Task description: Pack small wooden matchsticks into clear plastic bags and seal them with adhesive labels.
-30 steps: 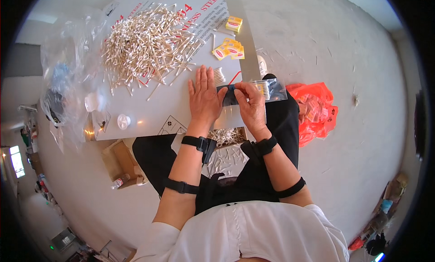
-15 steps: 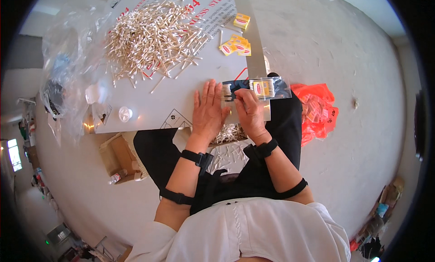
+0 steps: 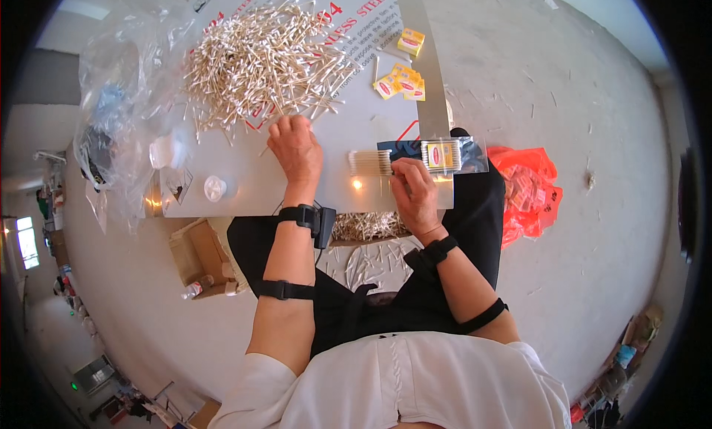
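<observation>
My left hand (image 3: 297, 151) is on the table at the near edge of a large pile of cotton swabs (image 3: 256, 66). Its fingers are curled down, and a stick end shows beside them. What they grip is hidden. A neat row of cotton swabs (image 3: 368, 162) lies on the table between my hands. At the row's right end my right hand (image 3: 417, 195) has its fingertips pinched together, hiding whatever is in them. Just beyond it, a clear plastic bag (image 3: 475, 158) holds swabs and a yellow card (image 3: 441, 155) and overhangs the table's right edge.
Yellow cards (image 3: 400, 82) and a small yellow stack (image 3: 410, 42) lie at the far right. Clear plastic sheeting (image 3: 126, 80) and a small white round container (image 3: 215, 189) are at left. Below the table sit boxes (image 3: 200, 255); a red bag (image 3: 523, 192) is on the floor.
My left hand has lifted off the swab row and moved left and away to the pile's edge, its flat fingers now curled. My right hand stays by the row. The view has shifted slightly.
</observation>
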### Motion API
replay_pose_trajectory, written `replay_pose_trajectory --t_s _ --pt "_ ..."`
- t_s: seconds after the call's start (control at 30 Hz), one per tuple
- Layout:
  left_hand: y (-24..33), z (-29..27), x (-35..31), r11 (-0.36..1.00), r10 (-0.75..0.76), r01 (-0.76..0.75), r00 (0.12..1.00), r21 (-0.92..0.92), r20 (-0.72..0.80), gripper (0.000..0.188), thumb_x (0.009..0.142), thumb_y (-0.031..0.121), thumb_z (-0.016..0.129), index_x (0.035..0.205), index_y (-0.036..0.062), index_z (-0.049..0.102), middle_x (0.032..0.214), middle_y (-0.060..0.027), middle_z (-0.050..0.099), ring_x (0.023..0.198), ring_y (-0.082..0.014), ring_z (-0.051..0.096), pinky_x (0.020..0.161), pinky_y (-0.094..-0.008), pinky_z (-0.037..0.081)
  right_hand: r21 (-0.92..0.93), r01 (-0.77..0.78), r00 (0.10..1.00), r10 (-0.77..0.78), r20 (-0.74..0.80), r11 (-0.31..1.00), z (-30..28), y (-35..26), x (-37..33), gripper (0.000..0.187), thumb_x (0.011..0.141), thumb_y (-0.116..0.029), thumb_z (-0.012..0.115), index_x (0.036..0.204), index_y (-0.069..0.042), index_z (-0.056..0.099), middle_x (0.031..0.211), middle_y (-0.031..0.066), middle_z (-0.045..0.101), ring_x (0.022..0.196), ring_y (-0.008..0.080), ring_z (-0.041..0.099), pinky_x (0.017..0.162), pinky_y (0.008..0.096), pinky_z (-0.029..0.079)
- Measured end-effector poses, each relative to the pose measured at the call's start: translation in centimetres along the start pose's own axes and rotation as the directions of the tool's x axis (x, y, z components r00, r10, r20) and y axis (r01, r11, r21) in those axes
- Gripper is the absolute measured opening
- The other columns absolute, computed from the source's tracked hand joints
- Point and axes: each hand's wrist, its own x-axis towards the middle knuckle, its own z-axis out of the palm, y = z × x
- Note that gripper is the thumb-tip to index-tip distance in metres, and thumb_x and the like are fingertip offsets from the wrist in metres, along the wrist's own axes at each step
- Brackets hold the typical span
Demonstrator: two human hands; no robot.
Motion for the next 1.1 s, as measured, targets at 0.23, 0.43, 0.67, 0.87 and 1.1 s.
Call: replay_pose_trajectory --t_s 0.23,0.43,0.67,0.87,1.1 --pt "3.3 -0.1 -2.5 0.935 0.268 -0.236 0.959 -0.263 0.091 0.02 0.073 0.002 0.066 0.089 0.0092 0.058 0.096 -0.0069 0.055 0.1 -0.0302 0.049 0.083 -0.046 0.038 -0.021 0.007 1.0 -0.007 0.021 1.0 -0.3 0.5 -0.1 0.018 0.082 -0.001 0.066 0.099 -0.001 0.06 0.101 0.0145 0.062 0.09 0.0334 0.062 0.077 0.0398 0.051" --pt "1.3 0.0 1.3 0.987 0.045 -0.048 0.999 -0.154 -0.021 0.018 0.076 0.008 0.07 0.09 0.0075 0.06 0.1 -0.0076 0.058 0.104 -0.0311 0.05 0.086 -0.0467 0.039 -0.03 0.028 0.999 -0.027 0.022 0.999 -0.2 0.5 -0.1 0.018 0.081 0.0 0.066 0.099 -0.002 0.061 0.1 0.0135 0.062 0.09 0.0327 0.062 0.077 0.0398 0.051" --pt "0.6 0.8 1.8 0.999 -0.016 0.007 0.981 0.049 0.194 0.01 0.081 0.014 0.067 0.085 0.006 0.062 0.09 -0.0096 0.063 0.096 -0.0314 0.054 0.082 -0.0472 0.042 0.003 0.031 0.999 -0.031 0.021 1.0 -0.3 0.3 0.1 0.019 0.08 0.001 0.065 0.098 -0.001 0.061 0.1 0.0139 0.062 0.089 0.0334 0.062 0.077 0.0399 0.052" --pt "2.1 -0.7 -0.1 0.986 0.123 -0.084 0.949 -0.144 0.289 0.01 0.078 0.009 0.069 0.078 0.006 0.059 0.081 -0.0088 0.061 0.086 -0.0315 0.055 0.076 -0.0456 0.043 -0.016 0.047 0.999 -0.047 0.01 0.999 -0.3 0.7 -0.1 0.017 0.081 0.001 0.065 0.098 -0.001 0.061 0.1 0.0142 0.062 0.088 0.0334 0.062 0.077 0.04 0.052" --pt "2.7 -1.5 1.3 0.849 0.477 -0.365 0.841 -0.382 0.256 0.014 0.072 0.003 0.07 0.075 0.0049 0.057 0.078 -0.0075 0.057 0.084 -0.0293 0.053 0.074 -0.0413 0.042 -0.023 0.08 0.997 -0.08 0.003 0.997 -0.3 0.3 0.1 0.017 0.082 -0.001 0.065 0.098 -0.001 0.061 0.099 0.0143 0.062 0.088 0.0339 0.062 0.076 0.0402 0.052"
